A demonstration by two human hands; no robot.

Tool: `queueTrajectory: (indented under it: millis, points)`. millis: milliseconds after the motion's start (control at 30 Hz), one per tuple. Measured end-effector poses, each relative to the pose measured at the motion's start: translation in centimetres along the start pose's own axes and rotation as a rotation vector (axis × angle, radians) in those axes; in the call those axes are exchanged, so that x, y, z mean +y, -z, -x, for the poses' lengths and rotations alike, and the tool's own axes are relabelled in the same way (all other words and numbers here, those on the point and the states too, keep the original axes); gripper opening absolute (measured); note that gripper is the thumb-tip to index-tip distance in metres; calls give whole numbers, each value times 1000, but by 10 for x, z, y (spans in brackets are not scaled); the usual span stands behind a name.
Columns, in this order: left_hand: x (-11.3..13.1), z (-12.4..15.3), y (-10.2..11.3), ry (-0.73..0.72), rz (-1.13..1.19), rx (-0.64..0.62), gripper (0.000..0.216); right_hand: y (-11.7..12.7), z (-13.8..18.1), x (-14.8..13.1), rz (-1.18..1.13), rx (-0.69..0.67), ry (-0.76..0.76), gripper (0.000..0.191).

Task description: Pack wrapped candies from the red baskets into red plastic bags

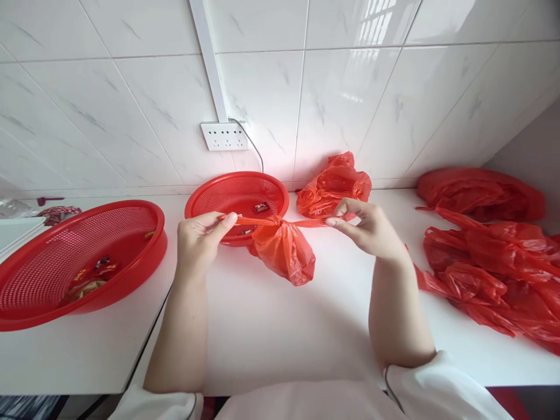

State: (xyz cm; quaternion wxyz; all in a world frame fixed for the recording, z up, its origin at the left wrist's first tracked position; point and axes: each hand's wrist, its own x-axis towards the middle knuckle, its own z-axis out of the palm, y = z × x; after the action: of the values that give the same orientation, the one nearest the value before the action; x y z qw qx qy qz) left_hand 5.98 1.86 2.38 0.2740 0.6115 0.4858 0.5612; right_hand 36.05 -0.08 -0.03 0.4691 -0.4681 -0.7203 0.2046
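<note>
Red plastic bag [289,254], gathered at the neck, between the hands, over the worktop [284,338]. Left hand [198,238], right hand [366,228]: each pinched closed on one taut handle [252,221]. Risk: a handle tearing, if pulled too hard.

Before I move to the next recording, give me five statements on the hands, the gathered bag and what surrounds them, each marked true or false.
1. The left hand pinches one end of the gathered red bag. True.
2. Only one hand grips that bag. False: the right hand pinches its other end.
3. A white socket panel is on the tiled wall. True.
4. Nothing lies in either basket. False: packets lie in the left basket, for one.
5. A pile of red bags lies right of the right hand. True.
</note>
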Motion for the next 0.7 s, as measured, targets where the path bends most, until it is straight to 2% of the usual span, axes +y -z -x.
queueTrajectory:
  millis: [167,233,300,533,633,700]
  points:
    - [4,-1,12,-18,-36,141,24,46,22,15,237,99,49,24]
    - [3,-2,15,0,-65,135,24,57,27,20,255,153,17,24]
    - [1,-3,17,53,-120,32,22,62,30,22,256,139,-48,25]
    - [-11,-11,23,200,-359,-462,27,55,21,15,307,-104,-206,31]
    - [-19,-13,20,252,-451,-609,27,31,10,12,333,-131,-229,32]
    - [-23,-13,17,283,-470,-631,31,3,3,11,369,-163,-231,38]
